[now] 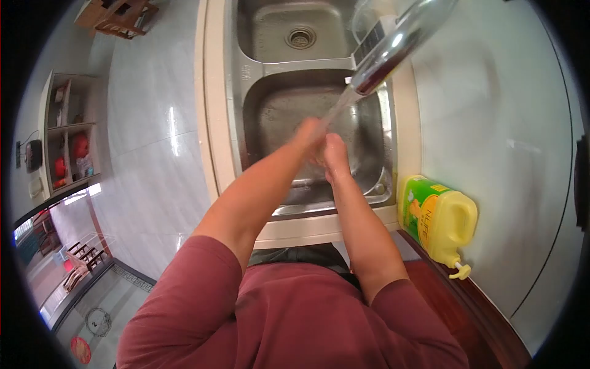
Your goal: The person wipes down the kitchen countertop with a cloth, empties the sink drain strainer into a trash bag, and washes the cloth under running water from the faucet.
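Water runs from a metal faucet [393,55] over both hands, which are pressed together above the lower basin of a steel sink [264,111]. My left hand [311,134] is blurred by motion under the stream, and its fingers cannot be made out. Beside it and touching it, my right hand [335,152] has its fingers hidden or smeared. No object shows between the hands. Wet metal lies beneath them.
A second basin [264,31] with a drain [300,38] adjoins at the top. Right of the sink stands a yellow pump bottle [448,224] with a green label. A pale counter edge [212,92] borders the sink. Shelves [74,132] are at the far left.
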{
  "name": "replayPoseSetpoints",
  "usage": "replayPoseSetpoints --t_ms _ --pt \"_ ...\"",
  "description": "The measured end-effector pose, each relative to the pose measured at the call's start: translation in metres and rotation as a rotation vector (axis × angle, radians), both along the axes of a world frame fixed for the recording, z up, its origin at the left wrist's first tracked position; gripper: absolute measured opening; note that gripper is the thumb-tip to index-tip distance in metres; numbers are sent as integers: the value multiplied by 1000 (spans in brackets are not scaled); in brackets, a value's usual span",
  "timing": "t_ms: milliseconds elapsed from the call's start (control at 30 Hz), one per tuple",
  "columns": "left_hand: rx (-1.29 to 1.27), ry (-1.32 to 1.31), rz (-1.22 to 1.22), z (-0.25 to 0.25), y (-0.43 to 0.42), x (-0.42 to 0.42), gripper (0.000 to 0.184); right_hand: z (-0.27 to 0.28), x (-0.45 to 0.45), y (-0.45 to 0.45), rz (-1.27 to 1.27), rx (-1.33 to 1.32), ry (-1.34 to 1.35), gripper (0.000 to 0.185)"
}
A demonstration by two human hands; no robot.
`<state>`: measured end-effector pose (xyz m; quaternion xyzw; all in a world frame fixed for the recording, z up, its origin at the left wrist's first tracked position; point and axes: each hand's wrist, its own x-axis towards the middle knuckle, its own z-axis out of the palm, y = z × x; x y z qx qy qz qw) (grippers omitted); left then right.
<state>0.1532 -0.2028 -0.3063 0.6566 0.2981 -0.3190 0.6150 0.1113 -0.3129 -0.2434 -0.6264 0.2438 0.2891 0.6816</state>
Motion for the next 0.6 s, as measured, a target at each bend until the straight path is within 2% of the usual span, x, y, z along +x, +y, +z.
replayPoseSetpoints --t_ms 67,167,267,367,467,567,600 --pt "258 -224 -372 13 -1 14 41 17 -1 -17 -44 80 93 30" --pt "677 -482 -911 54 3 24 38 43 -4 -19 -110 -5 152 23" --pt "777 -491 -1129 71 9 34 38 39 -4 -12 -107 159 206 32" --pt "638 -585 -841 66 22 21 40 33 -3 15 8 153 175 31" --pt "451 -475 -386 87 44 -7 44 10 4 43 -65 293 286 26" --pt "584 -580 25 109 51 -44 49 -31 7 76 -198 354 185 26" --pt "577 -527 94 114 52 -56 65 -61 13 82 -221 458 198 19"
